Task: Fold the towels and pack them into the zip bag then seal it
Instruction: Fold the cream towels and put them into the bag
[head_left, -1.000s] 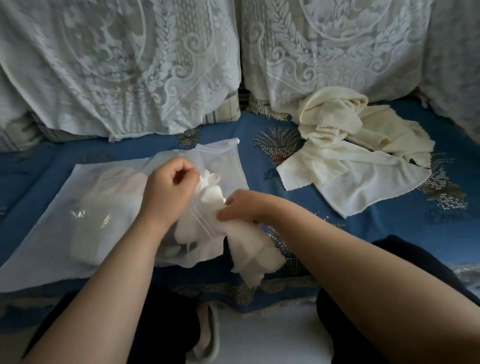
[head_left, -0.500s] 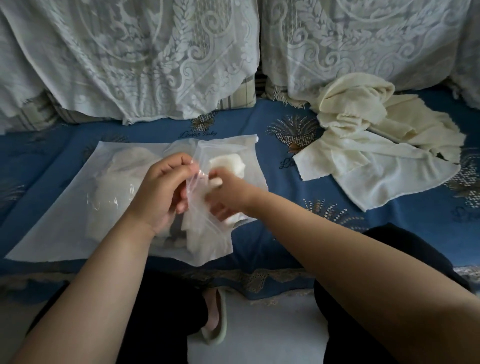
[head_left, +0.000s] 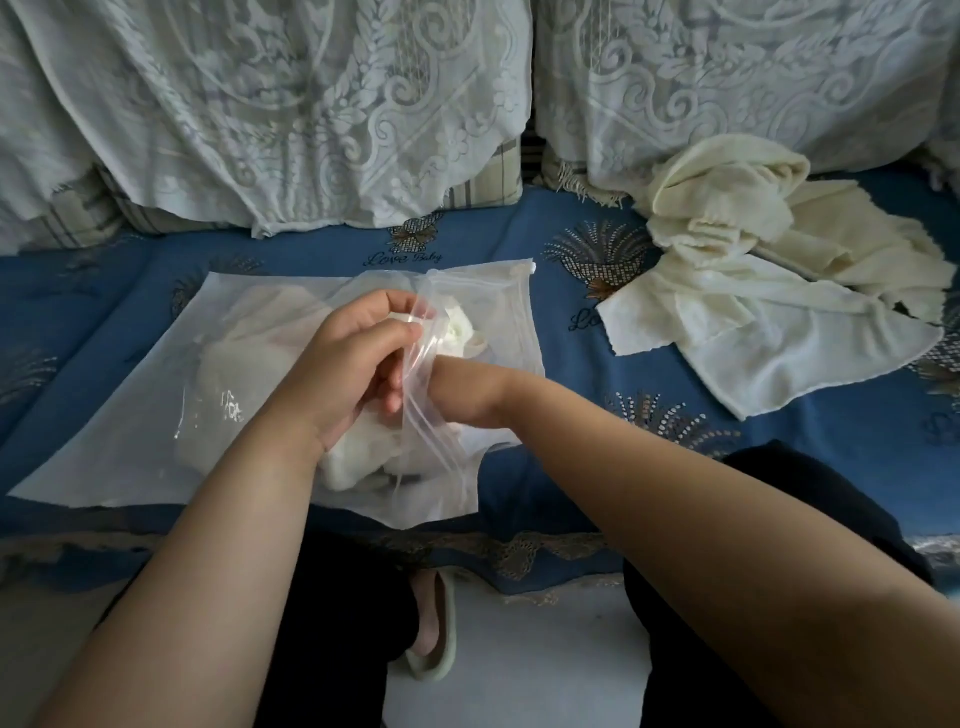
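A clear zip bag (head_left: 130, 431) lies flat on the blue sofa seat, its open mouth toward the right. Folded white towels (head_left: 228, 374) show through the plastic. My left hand (head_left: 343, 369) pinches the upper lip of the bag's mouth and lifts it. My right hand (head_left: 462, 395) is pushed into the mouth up to the wrist, its fingers hidden behind the plastic, against a white towel (head_left: 363, 462) inside. A loose heap of cream towels (head_left: 769, 291) lies unfolded on the seat to the right.
Lace-covered cushions (head_left: 311, 114) line the back of the sofa. The seat cover (head_left: 597, 467) is blue with printed patterns and a fringed front edge. My dark-clothed knees and a slipper (head_left: 441, 639) on the pale floor are below.
The white towel that hung out of the bag's mouth is now inside. My right hand has gone from the mouth's edge into the bag. My left hand still holds the lip.
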